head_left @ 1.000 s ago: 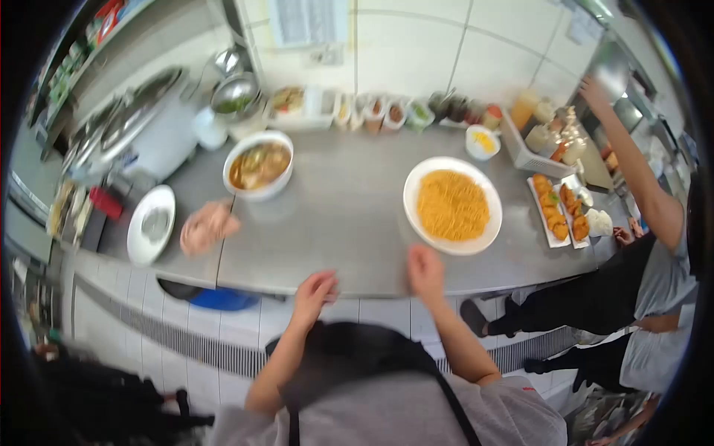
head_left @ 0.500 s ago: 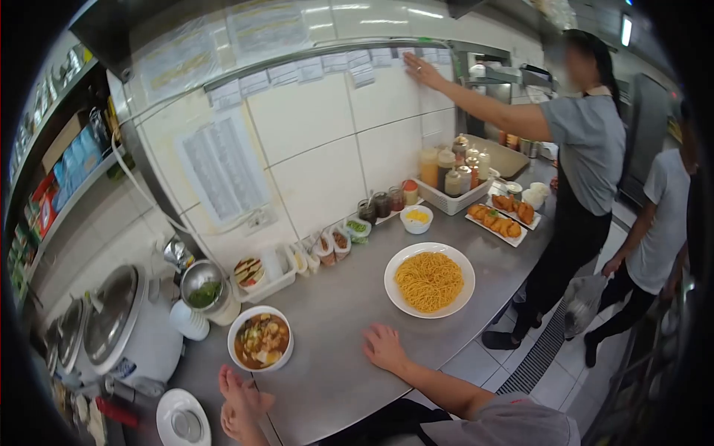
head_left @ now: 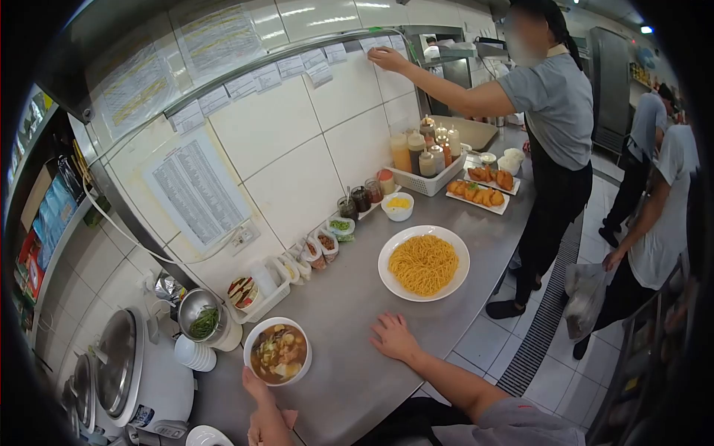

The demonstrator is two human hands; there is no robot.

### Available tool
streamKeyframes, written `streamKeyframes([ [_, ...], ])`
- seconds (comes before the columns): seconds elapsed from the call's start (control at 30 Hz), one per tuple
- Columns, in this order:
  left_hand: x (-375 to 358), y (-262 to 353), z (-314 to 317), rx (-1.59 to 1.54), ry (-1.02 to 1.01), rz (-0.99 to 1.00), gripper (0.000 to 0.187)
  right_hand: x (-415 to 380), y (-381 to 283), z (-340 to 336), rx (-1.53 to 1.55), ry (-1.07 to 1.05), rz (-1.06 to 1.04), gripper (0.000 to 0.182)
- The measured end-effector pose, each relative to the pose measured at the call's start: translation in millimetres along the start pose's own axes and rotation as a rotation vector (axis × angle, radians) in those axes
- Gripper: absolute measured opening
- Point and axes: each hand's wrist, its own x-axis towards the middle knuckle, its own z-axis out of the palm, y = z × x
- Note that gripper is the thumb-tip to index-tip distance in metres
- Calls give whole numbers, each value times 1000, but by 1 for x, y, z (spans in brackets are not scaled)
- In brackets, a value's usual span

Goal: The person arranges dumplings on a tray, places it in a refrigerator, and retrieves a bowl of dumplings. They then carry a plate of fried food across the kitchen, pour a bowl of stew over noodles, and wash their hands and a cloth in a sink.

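My right hand (head_left: 394, 338) lies flat on the steel counter (head_left: 349, 386), fingers spread, holding nothing. It rests just in front of a white plate of yellow noodles (head_left: 423, 264). My left hand (head_left: 256, 385) reaches up from the bottom edge and touches the near rim of a white bowl of brown soup (head_left: 277, 351). Whether it grips the rim is unclear. Something pink (head_left: 286, 421) shows beside my left wrist.
A co-worker in a grey shirt (head_left: 554, 104) reaches to paper tickets on the wall rail. Trays of fried food (head_left: 480, 195), a basket of sauce bottles (head_left: 425, 162) and condiment tubs (head_left: 327, 239) line the back. Rice cookers (head_left: 123, 364) stand left. Another person (head_left: 658, 223) holds a bag (head_left: 584, 297).
The view rose from the counter to the wall. My left hand moved up to the soup bowl's rim. My right hand settled flat on the counter. The co-worker's arm shifted along the tickets.
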Motion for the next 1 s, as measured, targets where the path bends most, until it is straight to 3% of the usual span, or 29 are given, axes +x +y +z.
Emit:
streamKeyframes([
  [0.23, 6, -34, 28, 160, 10, 88, 35, -1, -1, 0, 5, 40, -7, 31],
  [0.3, 2, -40, 40, 362, -10, 221, 35, 0, -4, -1, 8, 44, -10, 31],
  [0.43, -8, -50, 72, 372, -44, 289, 33, -1, -1, -1, 12, 39, 2, 31],
  [0.7, -32, -43, 111, 399, -69, 255, 33, 0, 4, 1, 23, 18, 9, 33],
  [1.0, -41, -25, 112, 434, -106, 232, 33, 0, -2, 1, 39, 35, 10, 31],
])
